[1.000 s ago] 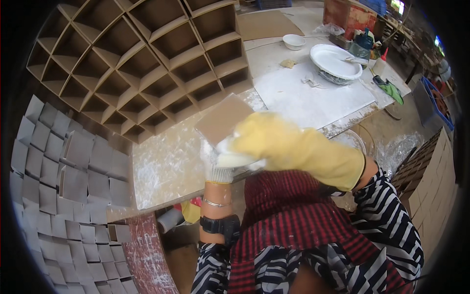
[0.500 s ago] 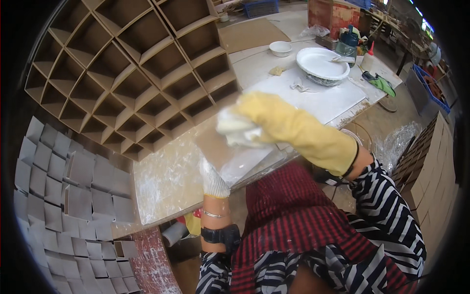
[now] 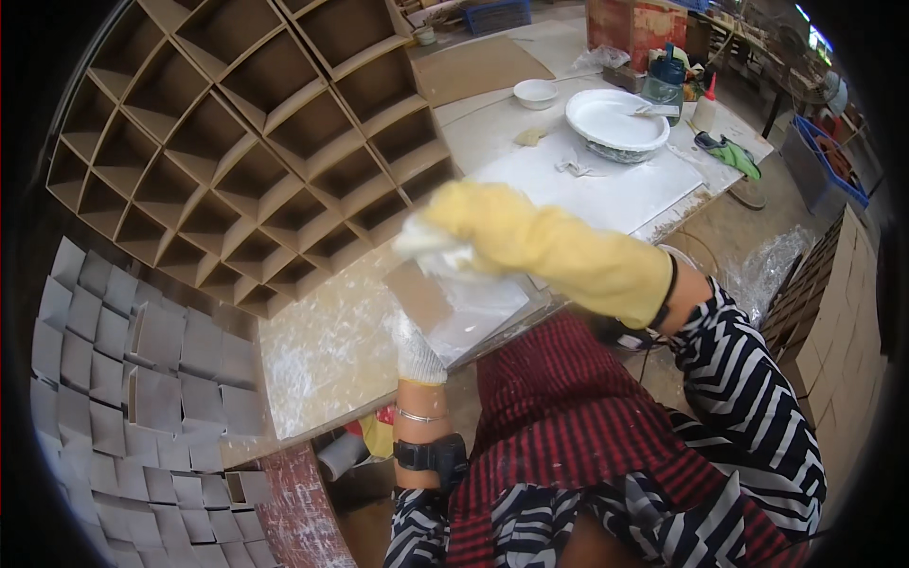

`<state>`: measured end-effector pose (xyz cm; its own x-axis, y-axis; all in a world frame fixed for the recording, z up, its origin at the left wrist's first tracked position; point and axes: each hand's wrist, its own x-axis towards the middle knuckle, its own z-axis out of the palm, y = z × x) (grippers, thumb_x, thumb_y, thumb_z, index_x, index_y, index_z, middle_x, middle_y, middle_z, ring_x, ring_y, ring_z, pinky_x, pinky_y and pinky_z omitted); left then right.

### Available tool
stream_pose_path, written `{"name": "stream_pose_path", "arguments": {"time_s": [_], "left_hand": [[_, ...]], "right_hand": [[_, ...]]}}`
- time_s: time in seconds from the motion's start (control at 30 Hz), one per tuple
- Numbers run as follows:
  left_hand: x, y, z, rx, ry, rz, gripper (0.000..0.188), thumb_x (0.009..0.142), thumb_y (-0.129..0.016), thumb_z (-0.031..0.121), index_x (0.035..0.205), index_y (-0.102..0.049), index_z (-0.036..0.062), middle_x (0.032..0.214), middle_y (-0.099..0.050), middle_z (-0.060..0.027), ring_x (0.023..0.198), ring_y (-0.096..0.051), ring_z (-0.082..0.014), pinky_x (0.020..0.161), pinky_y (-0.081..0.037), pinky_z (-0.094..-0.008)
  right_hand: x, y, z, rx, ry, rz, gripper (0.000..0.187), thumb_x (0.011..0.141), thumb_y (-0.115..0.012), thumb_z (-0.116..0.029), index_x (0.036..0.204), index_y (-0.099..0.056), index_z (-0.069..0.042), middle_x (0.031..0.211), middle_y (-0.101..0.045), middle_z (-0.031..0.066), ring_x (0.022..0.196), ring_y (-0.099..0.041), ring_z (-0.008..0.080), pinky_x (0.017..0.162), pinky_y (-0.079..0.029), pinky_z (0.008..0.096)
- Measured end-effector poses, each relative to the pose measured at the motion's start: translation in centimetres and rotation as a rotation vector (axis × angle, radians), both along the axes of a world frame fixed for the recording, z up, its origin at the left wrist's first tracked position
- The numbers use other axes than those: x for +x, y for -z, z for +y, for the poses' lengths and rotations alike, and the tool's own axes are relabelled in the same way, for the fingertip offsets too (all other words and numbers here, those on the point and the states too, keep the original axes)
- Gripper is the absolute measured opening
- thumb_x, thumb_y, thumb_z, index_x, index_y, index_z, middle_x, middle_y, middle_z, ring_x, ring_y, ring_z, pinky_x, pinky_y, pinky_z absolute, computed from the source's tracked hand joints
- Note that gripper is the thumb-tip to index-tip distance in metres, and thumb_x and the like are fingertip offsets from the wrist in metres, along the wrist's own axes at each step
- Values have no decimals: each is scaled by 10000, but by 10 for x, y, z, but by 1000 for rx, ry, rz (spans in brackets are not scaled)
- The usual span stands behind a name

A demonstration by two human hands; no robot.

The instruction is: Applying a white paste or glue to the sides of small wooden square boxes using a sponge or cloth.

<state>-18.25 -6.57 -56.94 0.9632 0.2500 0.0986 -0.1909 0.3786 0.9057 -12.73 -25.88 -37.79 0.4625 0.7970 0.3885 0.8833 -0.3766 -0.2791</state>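
Brown panel (image 3: pixel 421 295), partly whitened, at the workbench's (image 3: pixel 312 346) near edge; left hand (image 3: pixel 409 346), white knit glove, at its left side, apparently steadying it, finger spread not discernible; right hand (image 3: pixel 469 225), yellow glove, closed on white wad (image 3: pixel 417 242), hiding the panel's far part; compartment rack (image 3: pixel 216 167) bounding the space beyond; white-filled basin (image 3: pixel 615 152), well apart.

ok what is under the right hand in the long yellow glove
Under the yellow-gloved right hand is a blurred white wad; below that show a flat brown panel and a whitish surface. Whatever lies directly beneath the wad is covered.
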Motion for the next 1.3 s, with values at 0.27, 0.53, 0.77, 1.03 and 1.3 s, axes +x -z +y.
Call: {"name": "stream_pose_path", "arguments": {"time_s": [0.27, 0.53, 0.77, 1.03, 1.3], "left_hand": [[-5, 33, 28, 587, -142, -152, 432, 1025, -377, 355, 1312, -502, 56, 1198, -597, -95, 1050, -592, -228, 884, -523, -346], [-33, -59, -12, -47, 20, 380, 356, 1007, -392, 262, 1285, -500, 67, 1223, -554, -111, 1126, -534, -236, 932, -481, -373], [-30, -67, -11, -130, -29, 419, 412, 1005, -380, 353, 1278, -511, 74, 1197, -577, -112, 1073, -566, -233, 897, -507, -380], [-42, -80, -24, -244, 27, 262, 451, 1014, -373, 328, 1334, -466, 24, 1290, -537, -159, 1152, -549, -305, 971, -483, -452], [-40, -66, -1, -200, 198, 183, 473, 1016, -380, 367, 1353, -453, 43, 1272, -550, -140, 1135, -559, -270, 950, -500, -394]], "right_hand": [[-3, -27, -3, 415, -25, 411, 369, 778, -745, -309, 1096, -661, -143, 949, -650, 144, 908, -621, 332, 815, -512, 408], [-2, -24, 35, -52, 23, -185, 408, 749, -723, -357, 1070, -596, -141, 978, -626, 130, 943, -600, 351, 780, -498, 460], [-29, -17, 21, 263, -299, -222, 483, 713, -755, -274, 1155, -605, -148, 992, -628, 158, 916, -613, 375, 773, -514, 452], [5, -37, 49, -64, 24, -137, 448, 763, -721, -365, 1141, -605, -154, 980, -639, 153, 907, -627, 369, 780, -517, 468], [-22, -17, 42, 130, -142, -161, 325, 785, -706, -266, 1077, -649, -134, 1013, -658, 157, 966, -618, 375, 817, -508, 451]]}}
